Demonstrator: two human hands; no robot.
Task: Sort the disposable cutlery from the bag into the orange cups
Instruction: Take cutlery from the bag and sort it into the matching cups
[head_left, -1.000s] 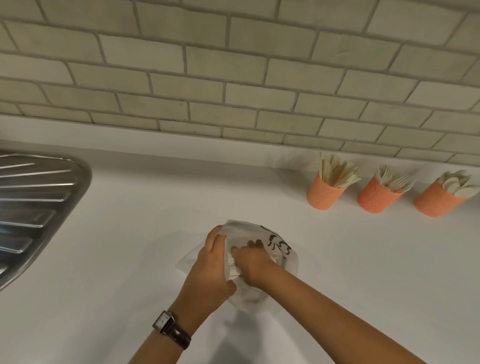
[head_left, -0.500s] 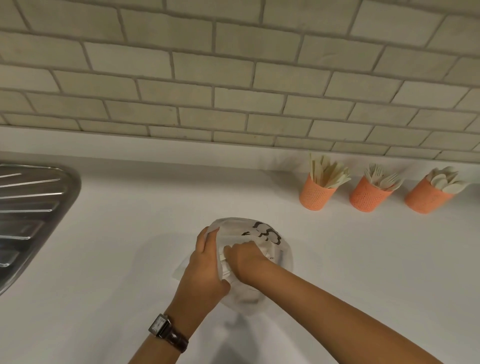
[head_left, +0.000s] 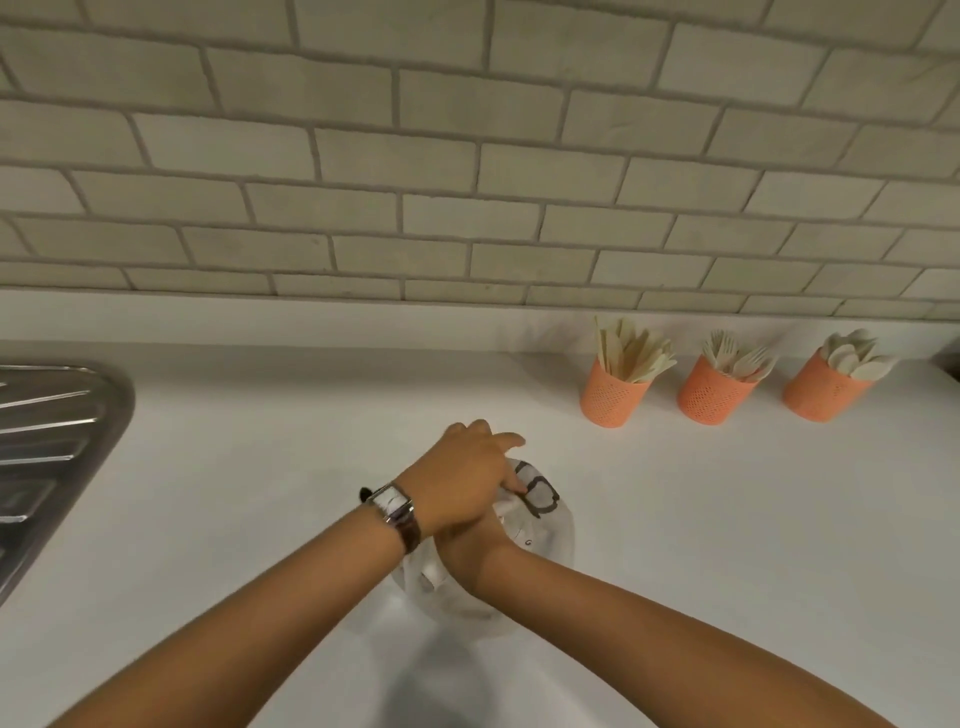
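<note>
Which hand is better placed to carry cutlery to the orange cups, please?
Probably the right hand: it is inside the plastic bag, with the orange cups on its side; the left hand holds it.

Bare counter (head_left: 727, 519) between bag (head_left: 548, 525) and orange cups (head_left: 714, 397), tiled wall (head_left: 467, 182) close behind them, sink (head_left: 47, 457) far left

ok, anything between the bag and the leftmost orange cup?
Nothing. In the head view, only bare white countertop lies between the bag and the leftmost orange cup.
</note>
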